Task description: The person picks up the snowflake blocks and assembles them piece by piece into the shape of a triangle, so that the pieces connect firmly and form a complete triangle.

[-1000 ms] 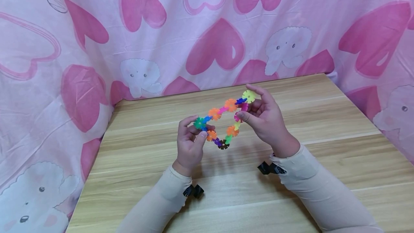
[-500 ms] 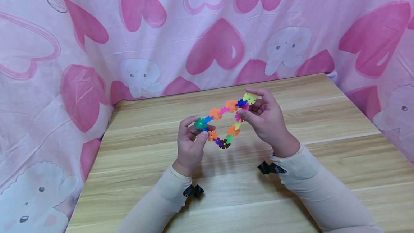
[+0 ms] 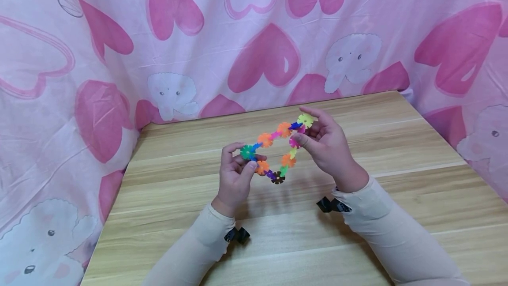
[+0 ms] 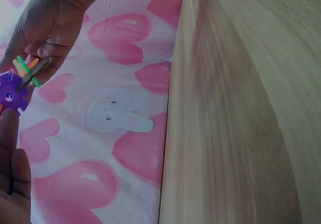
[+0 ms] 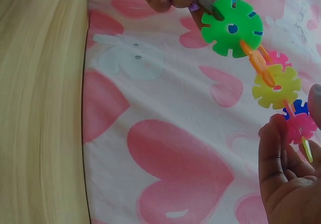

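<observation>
A closed ring of slotted plastic snowflake discs (image 3: 283, 130) hangs above the table, held between both hands. Its discs are orange, green, blue, pink, purple, brown and yellow. My left hand (image 3: 234, 180) pinches the ring's left end between thumb and fingers, by the dark green disc (image 3: 248, 152). At the upper right end, my right hand (image 3: 331, 151) grips a pink disc (image 3: 295, 142), its index finger reaching up to the yellow disc (image 3: 305, 121). A bright green disc (image 5: 218, 35) shows large in the right wrist view. Only a purple disc (image 4: 20, 99) and a few edge-on pieces show in the left wrist view.
The wood-grain table (image 3: 166, 215) extends beneath both forearms. A pink curtain (image 3: 214, 56) with hearts and white animal figures hangs behind and at both sides. Black devices (image 3: 237, 235) are strapped at both wrists.
The ring's left and lower parts have shifted slightly right, along with the left hand. Both hands keep their hold, and the right hand has barely moved.
</observation>
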